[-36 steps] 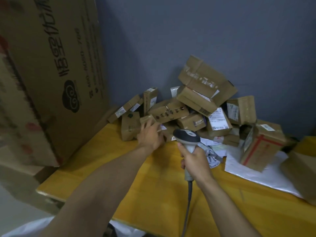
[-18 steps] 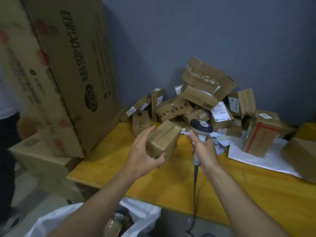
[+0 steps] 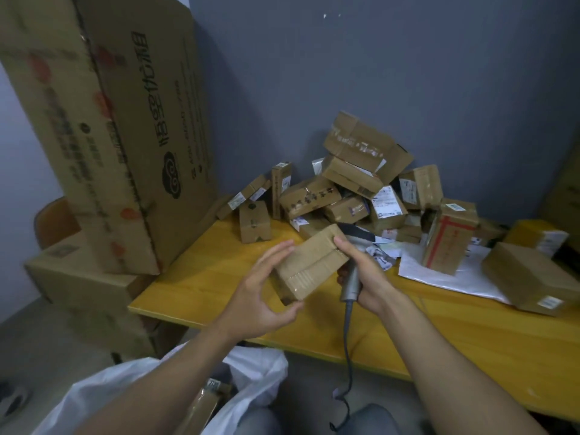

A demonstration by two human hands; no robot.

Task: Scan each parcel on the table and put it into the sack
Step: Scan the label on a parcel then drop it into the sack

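Observation:
A small brown taped parcel (image 3: 312, 263) is held above the yellow table (image 3: 201, 277). My left hand (image 3: 262, 293) grips its left end, thumb under the bottom corner and fingers along the upper edge. My right hand (image 3: 364, 271) grips the grey handle of the barcode scanner (image 3: 351, 285), and its index finger touches the parcel's top right corner. The scanner's dark head (image 3: 357, 232) is mostly hidden behind the parcel. The white sack (image 3: 254, 375) lies open below the table's front edge, with a brown parcel (image 3: 204, 403) visible inside.
A heap of several cardboard parcels (image 3: 357, 189) lies against the grey wall at the back of the table. White mailers (image 3: 439, 271) and more boxes (image 3: 530, 277) lie at the right. A large flattened carton (image 3: 125, 120) leans at the left. The scanner cable (image 3: 346, 356) hangs off the table's front.
My left hand has lifted the parcel off the heap and brought it nearer, turning it. My right hand with the scanner has moved in beside it, and a finger now touches the parcel.

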